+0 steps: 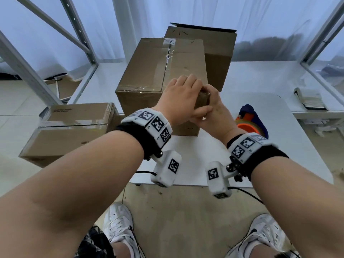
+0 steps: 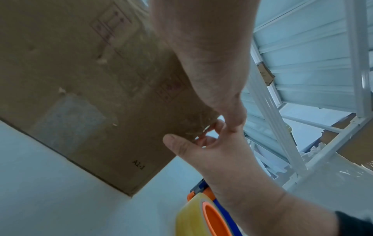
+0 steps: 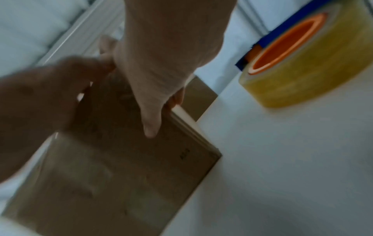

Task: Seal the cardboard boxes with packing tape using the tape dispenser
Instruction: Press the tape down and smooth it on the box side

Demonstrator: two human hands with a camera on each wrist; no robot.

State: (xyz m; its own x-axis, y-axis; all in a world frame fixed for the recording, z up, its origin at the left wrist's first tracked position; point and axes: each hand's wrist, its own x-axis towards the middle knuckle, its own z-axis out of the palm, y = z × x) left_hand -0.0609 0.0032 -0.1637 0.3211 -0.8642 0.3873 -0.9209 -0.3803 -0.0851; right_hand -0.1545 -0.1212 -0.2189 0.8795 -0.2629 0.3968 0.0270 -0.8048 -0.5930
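Nearest to us are our two bare forearms, each banded with a black strap and a white block printed with square black-and-white markers. Beyond them our left hand [image 1: 181,98] lies over the near right top corner of the tall cardboard box [image 1: 149,79], fingers spread flat on the top and thumb down the front face. Our right hand [image 1: 214,110] meets it at the same corner, fingers curled round the box's edge, thumb on the front face; what, if anything, is pinched there we cannot tell.

The box is matte brown corrugated board with a glossy, wrinkled strip of clear tape along its top seam and over the near edge. Low on its front we read "A1-1" in the left wrist view. It stands on a smooth white table [image 1: 279,142].

Just right of our right wrist, the tape dispenser [image 1: 250,121] rests on the table: blue frame, orange hub, a thick roll of yellowish clear tape.

To the left, a lower, wider cardboard box [image 1: 70,131] has shiny tape over its top; its print is too small to read. Behind the tall box stands a third box [image 1: 217,58] with a flap raised. Farther off are grey metal shelf posts and white sheeting.
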